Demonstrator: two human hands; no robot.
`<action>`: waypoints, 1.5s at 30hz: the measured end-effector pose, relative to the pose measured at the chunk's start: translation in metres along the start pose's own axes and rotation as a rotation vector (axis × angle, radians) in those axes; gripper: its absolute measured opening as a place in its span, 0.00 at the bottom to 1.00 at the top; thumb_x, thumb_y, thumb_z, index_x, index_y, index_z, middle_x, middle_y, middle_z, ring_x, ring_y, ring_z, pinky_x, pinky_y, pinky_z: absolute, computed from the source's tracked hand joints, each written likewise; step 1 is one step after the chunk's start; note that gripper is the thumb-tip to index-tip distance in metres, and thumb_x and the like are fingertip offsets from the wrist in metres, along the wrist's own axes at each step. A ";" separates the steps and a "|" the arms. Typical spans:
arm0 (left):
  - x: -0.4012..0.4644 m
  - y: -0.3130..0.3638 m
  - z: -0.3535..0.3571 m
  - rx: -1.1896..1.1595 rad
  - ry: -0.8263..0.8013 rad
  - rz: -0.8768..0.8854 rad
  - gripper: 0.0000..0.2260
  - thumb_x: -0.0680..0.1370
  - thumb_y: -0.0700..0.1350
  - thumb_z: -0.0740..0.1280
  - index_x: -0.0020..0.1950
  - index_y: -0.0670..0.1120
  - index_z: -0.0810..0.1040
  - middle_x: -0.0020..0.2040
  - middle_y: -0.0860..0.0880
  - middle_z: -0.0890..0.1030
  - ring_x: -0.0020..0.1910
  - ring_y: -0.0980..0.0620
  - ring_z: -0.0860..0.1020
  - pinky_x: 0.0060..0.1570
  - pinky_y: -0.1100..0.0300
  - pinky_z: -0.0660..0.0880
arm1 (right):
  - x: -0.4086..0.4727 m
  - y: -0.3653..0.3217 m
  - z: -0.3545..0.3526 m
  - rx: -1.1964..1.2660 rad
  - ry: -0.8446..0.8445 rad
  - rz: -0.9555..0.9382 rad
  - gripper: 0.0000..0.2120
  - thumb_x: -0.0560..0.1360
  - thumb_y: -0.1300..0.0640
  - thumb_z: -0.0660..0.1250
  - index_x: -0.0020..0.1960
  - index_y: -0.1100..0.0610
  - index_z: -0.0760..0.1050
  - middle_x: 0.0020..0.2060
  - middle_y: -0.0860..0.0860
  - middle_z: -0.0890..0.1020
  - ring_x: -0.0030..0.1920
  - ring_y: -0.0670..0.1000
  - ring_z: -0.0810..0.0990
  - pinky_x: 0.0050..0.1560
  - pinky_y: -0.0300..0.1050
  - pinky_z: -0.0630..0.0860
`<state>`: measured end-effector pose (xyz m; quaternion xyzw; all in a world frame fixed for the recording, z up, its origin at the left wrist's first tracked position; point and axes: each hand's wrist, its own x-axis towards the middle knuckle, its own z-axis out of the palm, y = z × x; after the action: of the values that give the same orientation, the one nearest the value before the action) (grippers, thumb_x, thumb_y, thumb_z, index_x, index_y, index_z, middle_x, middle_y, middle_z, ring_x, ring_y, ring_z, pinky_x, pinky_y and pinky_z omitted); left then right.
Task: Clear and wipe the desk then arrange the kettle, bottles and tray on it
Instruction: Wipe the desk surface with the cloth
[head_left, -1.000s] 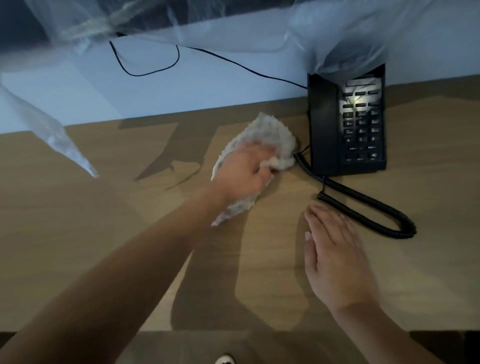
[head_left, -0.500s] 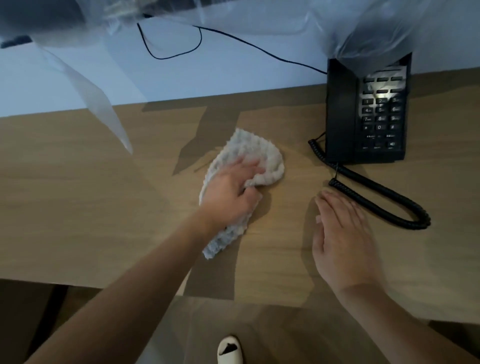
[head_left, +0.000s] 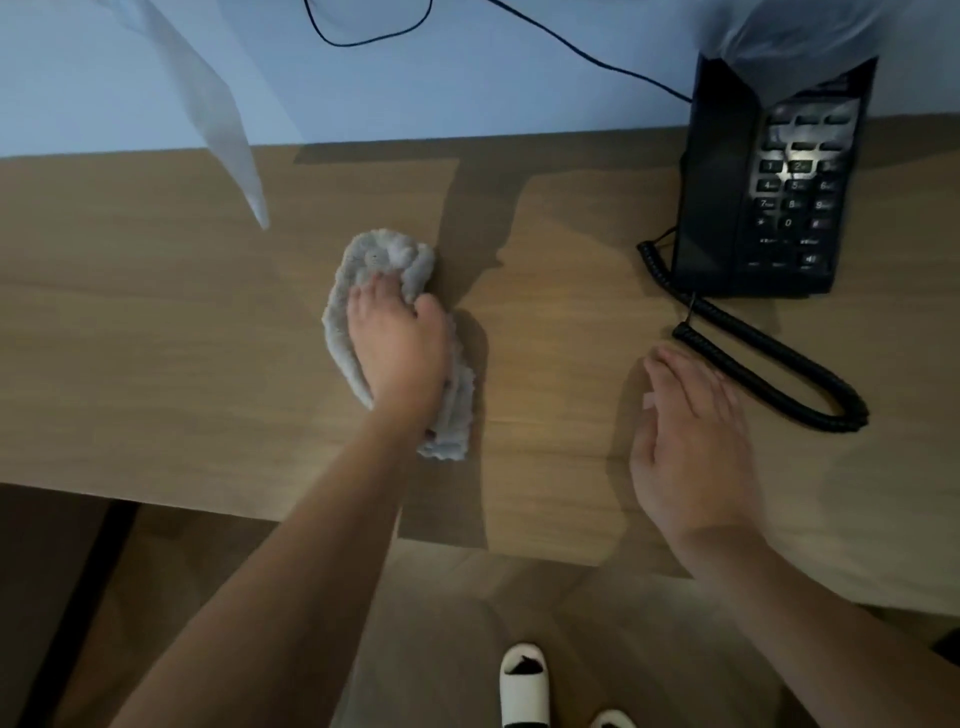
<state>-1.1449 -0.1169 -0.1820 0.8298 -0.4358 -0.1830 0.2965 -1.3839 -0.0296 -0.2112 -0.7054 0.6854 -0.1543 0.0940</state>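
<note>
The left hand (head_left: 397, 358) hides the middle of the cloth (head_left: 387, 257). Clear plastic (head_left: 789, 47) at upper right covers the phone's (head_left: 753, 208) top. The slippers (head_left: 524, 686) are cut off by the bottom edge.

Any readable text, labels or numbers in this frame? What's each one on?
"1", "4", "7", "8", "9", "0", "*": keypad of the black desk phone.
Other digits sit under glare; the small print on the lower function keys is too blurred to read.
Nothing readable on the cloth or desk.
</note>
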 end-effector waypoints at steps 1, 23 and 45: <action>-0.016 0.014 0.016 -0.016 0.003 0.018 0.28 0.71 0.50 0.54 0.64 0.37 0.78 0.63 0.39 0.79 0.68 0.38 0.72 0.71 0.41 0.65 | 0.000 0.001 0.001 0.005 0.006 0.000 0.26 0.78 0.57 0.49 0.73 0.60 0.67 0.73 0.54 0.69 0.75 0.52 0.64 0.77 0.55 0.58; -0.247 0.016 0.037 -0.052 -0.274 0.429 0.23 0.77 0.49 0.58 0.72 0.48 0.75 0.73 0.51 0.73 0.76 0.56 0.63 0.78 0.53 0.57 | -0.028 0.123 -0.053 0.021 -0.064 -0.322 0.22 0.82 0.54 0.51 0.70 0.60 0.72 0.69 0.54 0.74 0.71 0.54 0.70 0.63 0.59 0.73; -0.114 0.066 0.032 -0.067 0.014 -0.044 0.15 0.77 0.46 0.59 0.60 0.42 0.76 0.56 0.43 0.79 0.59 0.41 0.77 0.58 0.47 0.73 | -0.024 0.129 -0.047 0.063 -0.045 -0.258 0.22 0.82 0.54 0.51 0.72 0.60 0.69 0.72 0.54 0.70 0.75 0.53 0.64 0.74 0.55 0.63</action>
<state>-1.2667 -0.0616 -0.1580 0.8300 -0.4093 -0.1980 0.3229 -1.5218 -0.0079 -0.2144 -0.7878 0.5814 -0.1707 0.1105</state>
